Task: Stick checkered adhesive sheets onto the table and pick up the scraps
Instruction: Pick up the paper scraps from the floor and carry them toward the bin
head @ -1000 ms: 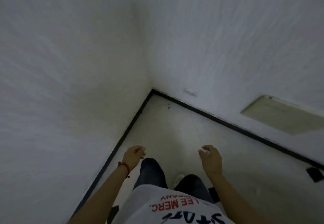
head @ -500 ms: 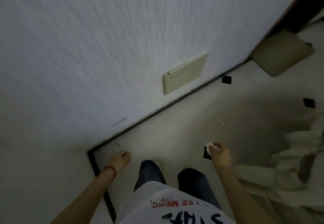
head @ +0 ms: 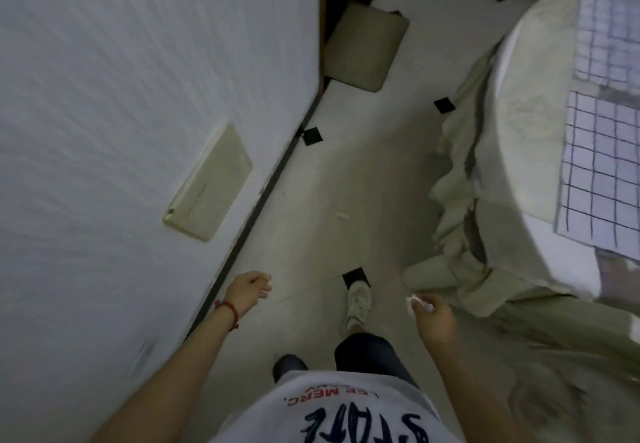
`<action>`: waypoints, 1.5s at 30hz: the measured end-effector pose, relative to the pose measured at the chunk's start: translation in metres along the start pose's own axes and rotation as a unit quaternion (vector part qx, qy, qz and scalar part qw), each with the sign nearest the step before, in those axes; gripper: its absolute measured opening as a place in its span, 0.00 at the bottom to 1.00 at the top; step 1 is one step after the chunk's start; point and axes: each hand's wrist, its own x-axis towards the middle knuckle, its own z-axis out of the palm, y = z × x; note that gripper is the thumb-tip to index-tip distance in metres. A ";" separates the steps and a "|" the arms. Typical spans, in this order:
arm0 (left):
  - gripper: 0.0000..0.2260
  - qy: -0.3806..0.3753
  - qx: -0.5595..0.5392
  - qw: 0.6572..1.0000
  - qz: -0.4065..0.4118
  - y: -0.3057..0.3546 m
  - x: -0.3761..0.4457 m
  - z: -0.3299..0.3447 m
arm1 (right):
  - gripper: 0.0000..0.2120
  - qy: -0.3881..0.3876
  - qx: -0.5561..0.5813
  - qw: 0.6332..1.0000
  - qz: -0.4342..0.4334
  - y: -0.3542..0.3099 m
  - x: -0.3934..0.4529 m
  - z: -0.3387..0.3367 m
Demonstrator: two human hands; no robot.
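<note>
Standing on a pale tiled floor (head: 311,207) beside a white textured wall (head: 138,79), looking down past a white printed T-shirt (head: 346,415) and dark trousers. Right hand (head: 434,321) held out low in front, fingers curled in and pinching a small crumpled white scrap (head: 417,303) at the fingertips, the scrap poking out on the thumb side. Left hand (head: 247,292) hanging out to the side near the wall's dark baseboard (head: 270,186), fingers loosely curled, nothing in them; a red string bracelet (head: 228,309) round that wrist. One pale sneaker (head: 358,305) stepped forward, its toe just at a small black diamond inset (head: 355,274) in the tiles; more such insets farther on. At the right, well apart from both hands, a round table (head: 519,131) draped in a cream cloth (head: 460,200) that falls in folds to the floor. On the tabletop, two checkered adhesive sheets: a nearer sheet (head: 602,172) with dark grid lines lying flat toward the table's edge, and a farther sheet (head: 609,34) beyond it, blurred. Between the hands and the table, a tiny pale fleck (head: 342,215) on the floor, too small to identify. On the wall, a yellowed rectangular plate (head: 209,183); at the far end, a beige mat (head: 367,49) by a dark wooden door frame (head: 323,9).
</note>
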 end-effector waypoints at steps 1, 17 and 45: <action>0.07 -0.003 0.011 1.000 -0.004 0.014 0.011 0.006 | 0.08 -0.006 0.004 1.000 0.000 -0.007 0.014 -0.003; 0.08 -0.002 0.039 0.997 -0.066 0.175 0.159 -0.008 | 0.11 -0.044 0.017 0.999 0.007 -0.186 0.218 0.024; 0.11 -0.132 0.235 0.958 -0.101 0.119 0.627 0.232 | 0.04 0.018 0.094 0.974 0.205 0.011 0.545 0.263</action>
